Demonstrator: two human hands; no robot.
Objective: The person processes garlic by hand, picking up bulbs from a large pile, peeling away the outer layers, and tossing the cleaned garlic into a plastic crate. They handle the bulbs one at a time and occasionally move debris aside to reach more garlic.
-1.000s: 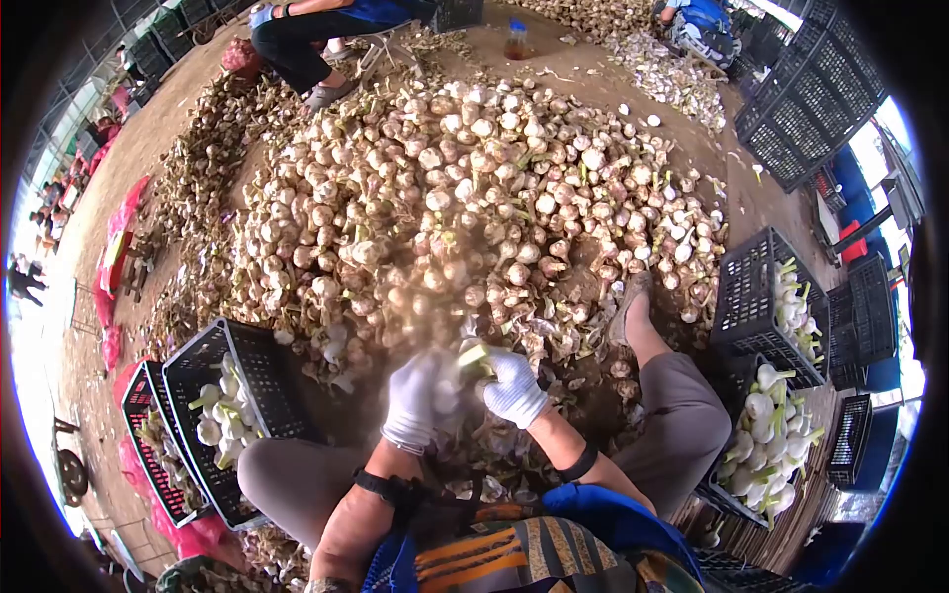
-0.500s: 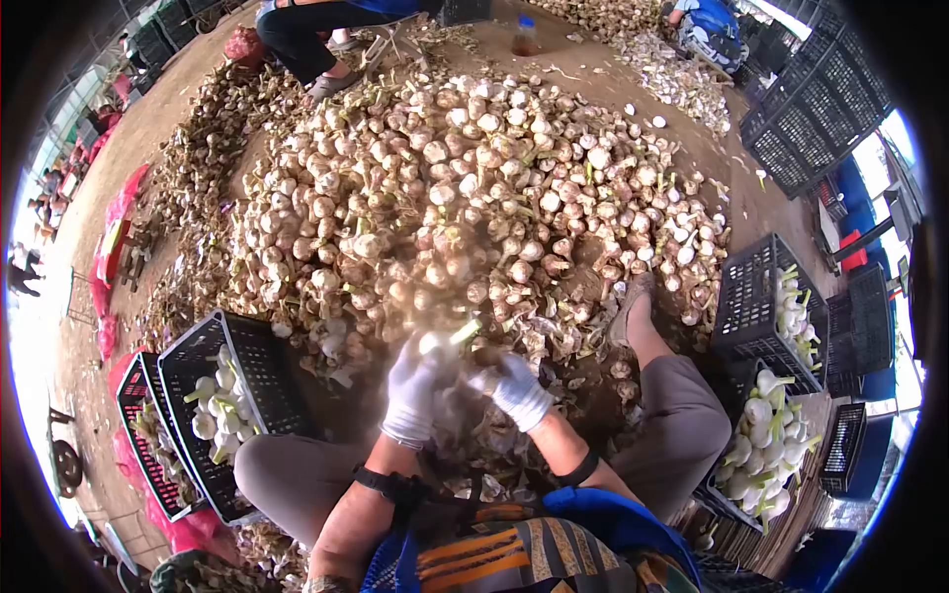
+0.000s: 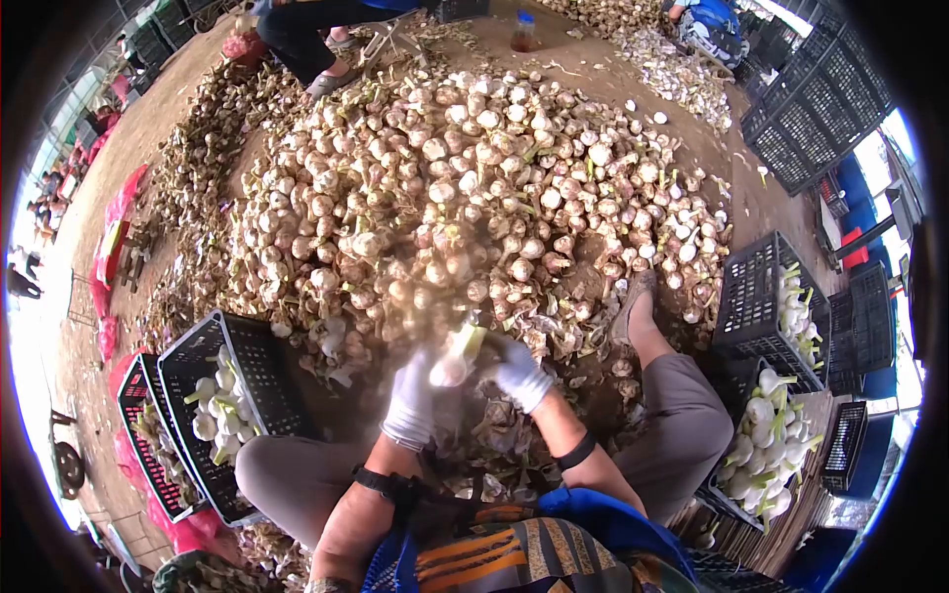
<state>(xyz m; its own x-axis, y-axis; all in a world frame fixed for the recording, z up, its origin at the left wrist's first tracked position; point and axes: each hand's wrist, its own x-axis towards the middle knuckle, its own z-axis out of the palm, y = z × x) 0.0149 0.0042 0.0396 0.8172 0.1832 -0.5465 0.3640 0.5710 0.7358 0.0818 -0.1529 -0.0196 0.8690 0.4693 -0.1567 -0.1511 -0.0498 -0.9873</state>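
My left hand (image 3: 407, 395), in a white glove, is closed at the side of a pale garlic bulb (image 3: 451, 370) whose green stem points up and to the right. My right hand (image 3: 518, 374), gloved too, is curled close by the stem side of that bulb. Blur and dust hide its fingertips, so I cannot make out whether it grips anything. Below and between my hands lie loose skins (image 3: 499, 425). Just beyond them spreads a big heap of unpeeled garlic (image 3: 435, 188).
To my left stands a black crate (image 3: 247, 346) with cleaned bulbs. On my right are a crate of white garlic (image 3: 766, 445) and another black crate (image 3: 746, 306). Tall stacked crates (image 3: 816, 109) rise at the far right. Another person's leg (image 3: 306, 44) shows beyond the heap.
The garlic bulb has turned from lying sideways, stem to the right, to bulb down with its stem up. My right hand has risen slightly beside it.
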